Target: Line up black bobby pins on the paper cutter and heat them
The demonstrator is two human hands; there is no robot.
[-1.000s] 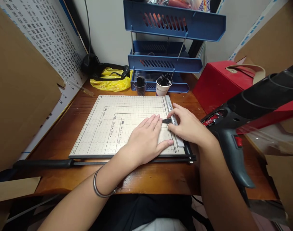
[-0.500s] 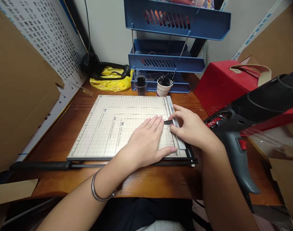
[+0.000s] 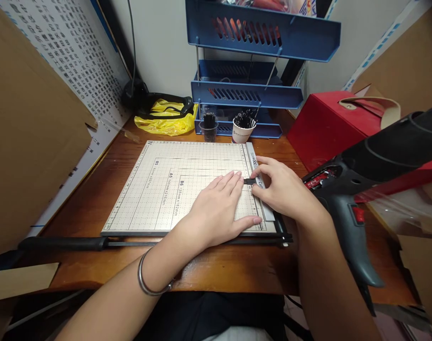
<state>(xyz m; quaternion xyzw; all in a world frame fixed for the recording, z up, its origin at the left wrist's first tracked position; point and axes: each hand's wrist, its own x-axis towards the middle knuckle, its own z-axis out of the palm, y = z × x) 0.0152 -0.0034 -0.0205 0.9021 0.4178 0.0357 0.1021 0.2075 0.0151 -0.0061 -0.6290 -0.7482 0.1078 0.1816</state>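
Observation:
A cream paper cutter with a printed grid lies on the desk, its blade arm lowered along the near edge. My left hand rests flat on the board, fingers stretched out and thumb spread toward the near right corner. Just past its fingertips shows a small bundle of thin black strands, partly hidden under that hand. At the bundle's right end, by the cutter's metal rail, the thumb and forefinger of my right hand close around the strands.
Behind the board stand a clear cup and a paper cup, both holding black strands. A blue tiered rack rises at the back. To the right are a heat gun and a red box; a yellow bag lies back left.

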